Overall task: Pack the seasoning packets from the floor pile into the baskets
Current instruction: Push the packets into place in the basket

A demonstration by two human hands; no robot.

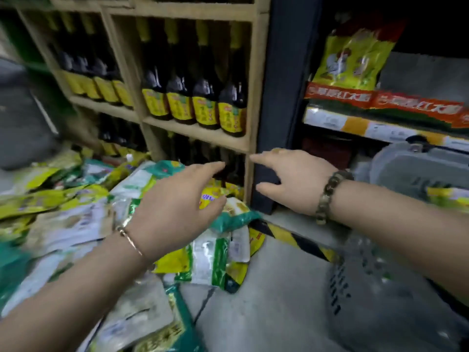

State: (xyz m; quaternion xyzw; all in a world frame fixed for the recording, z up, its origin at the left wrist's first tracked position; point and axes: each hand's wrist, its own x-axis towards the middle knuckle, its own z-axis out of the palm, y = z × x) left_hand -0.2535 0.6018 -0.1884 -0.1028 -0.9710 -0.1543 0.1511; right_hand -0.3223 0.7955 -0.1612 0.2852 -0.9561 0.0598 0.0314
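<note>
Glossy plastic packets (pixel 215 252), matt grey plastic basket (pixel 375 295), wooden shelf (pixel 198 133).

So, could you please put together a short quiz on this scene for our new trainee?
1. True or false: the left hand and the right hand both hold nothing.
2. Where is the nearest grey basket? A: on the person's right. B: on the person's left. C: carried in the left hand.
3. Fill in: the beaded bracelet is on the ___ wrist.
Key: 1 true; 2 A; 3 right.
</note>
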